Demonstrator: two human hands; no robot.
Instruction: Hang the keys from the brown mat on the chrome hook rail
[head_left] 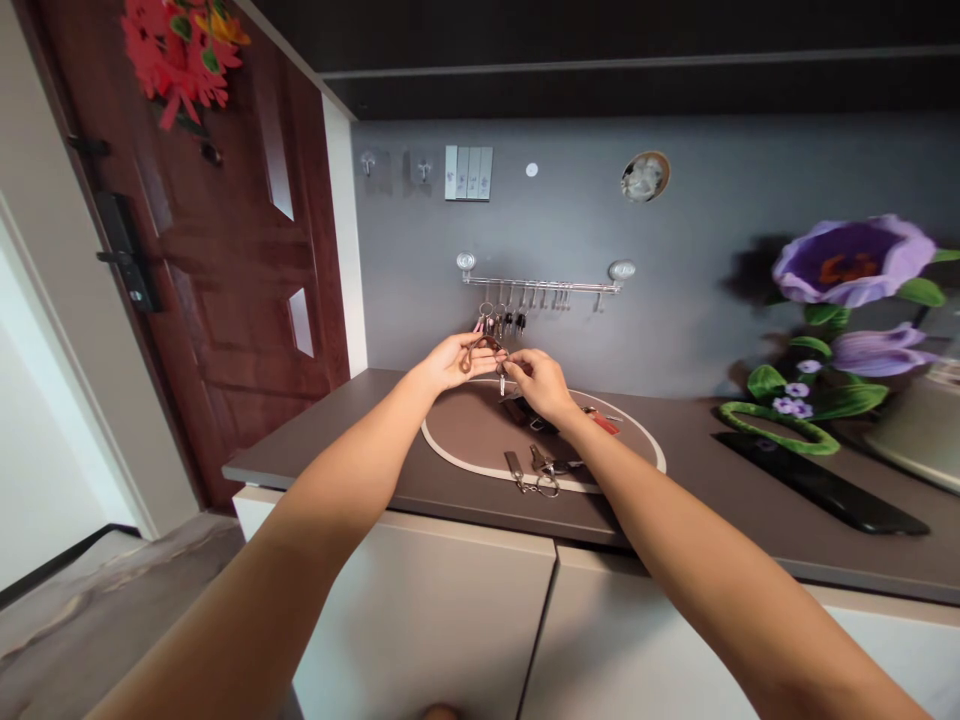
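Note:
Over the mat, my left hand [450, 364] is turned palm up, with the brown looped strap [466, 358] of a keychain lying across its fingers. My right hand [546, 384] pinches the same keychain close to its ring. A small silver key [502, 383] hangs down between the two hands. Beneath them, on the oval brown mat [457, 440], lie a bunch of keys with a ring [547, 484] and a red key holder [602, 422]. Dark items under my right hand are partly hidden by it. Behind, several key bunches [510, 322] hang from a hook rail [547, 287].
A purple flower decoration [847, 265] and a long black object [832, 490] stand and lie on the counter at right. The dark red door [247, 250] is at left. A dark cabinet [637, 60] overhangs the counter [315, 430]. Wall switches [469, 173] sit above the rail.

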